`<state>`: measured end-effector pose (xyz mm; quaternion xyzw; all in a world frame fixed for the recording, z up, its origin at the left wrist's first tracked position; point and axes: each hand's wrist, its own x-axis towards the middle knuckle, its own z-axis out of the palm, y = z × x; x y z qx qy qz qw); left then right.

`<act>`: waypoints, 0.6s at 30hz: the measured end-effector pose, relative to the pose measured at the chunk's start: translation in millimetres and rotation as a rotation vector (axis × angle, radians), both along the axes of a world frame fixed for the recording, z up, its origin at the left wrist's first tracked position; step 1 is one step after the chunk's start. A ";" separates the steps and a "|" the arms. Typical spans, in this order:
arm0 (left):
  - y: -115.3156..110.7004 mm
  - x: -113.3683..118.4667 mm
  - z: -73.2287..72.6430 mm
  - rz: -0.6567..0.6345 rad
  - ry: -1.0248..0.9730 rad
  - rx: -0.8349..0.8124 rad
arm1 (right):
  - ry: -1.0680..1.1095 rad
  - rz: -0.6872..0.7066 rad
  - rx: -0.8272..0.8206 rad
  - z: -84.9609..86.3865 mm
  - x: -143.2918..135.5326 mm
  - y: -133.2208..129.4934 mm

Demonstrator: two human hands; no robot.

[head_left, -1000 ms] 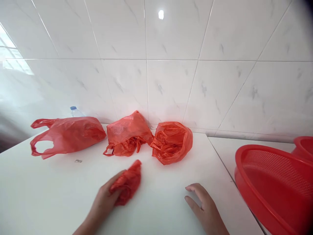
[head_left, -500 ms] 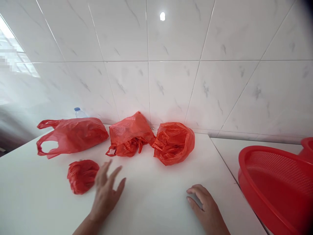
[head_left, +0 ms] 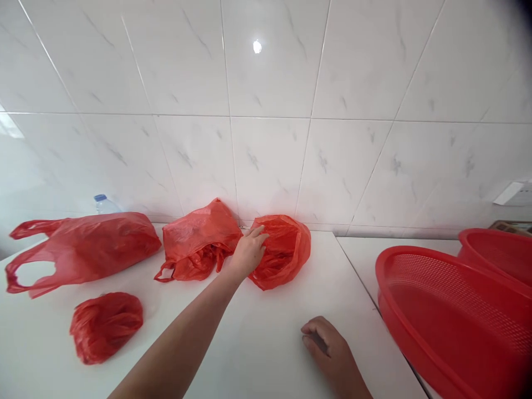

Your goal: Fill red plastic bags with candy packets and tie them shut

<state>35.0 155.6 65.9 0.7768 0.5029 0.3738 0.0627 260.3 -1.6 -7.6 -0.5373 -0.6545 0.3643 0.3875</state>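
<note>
My left hand (head_left: 250, 250) reaches over the left side of an opened, crumpled red plastic bag (head_left: 286, 257) by the wall. Its fingers are stretched out and partly overlap the bag; I cannot tell how firmly they touch it. Nearer to me, my right hand (head_left: 326, 346) hovers over or rests on the white table, fingers loosely curled with a gap to the thumb and nothing visible between them. Left of the opened bag lies another red plastic bag (head_left: 199, 238) with a loop handle showing.
A long red bag with handles (head_left: 95, 244) lies at the left, a blue-capped bottle (head_left: 106, 205) behind it. A bundled red bag (head_left: 106, 327) sits in front. Red plastic baskets (head_left: 440, 310) stand at the right. A tiled wall (head_left: 270, 160) closes off the back.
My left hand has moved forward and right from beside the bundled bag to the opened bag. My right hand's fingers have curled closer together. The view has shifted to the right.
</note>
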 end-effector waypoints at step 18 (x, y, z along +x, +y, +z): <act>-12.8 15.2 42.7 0.227 -0.509 0.026 | 0.003 0.018 -0.023 4.2 -0.2 0.4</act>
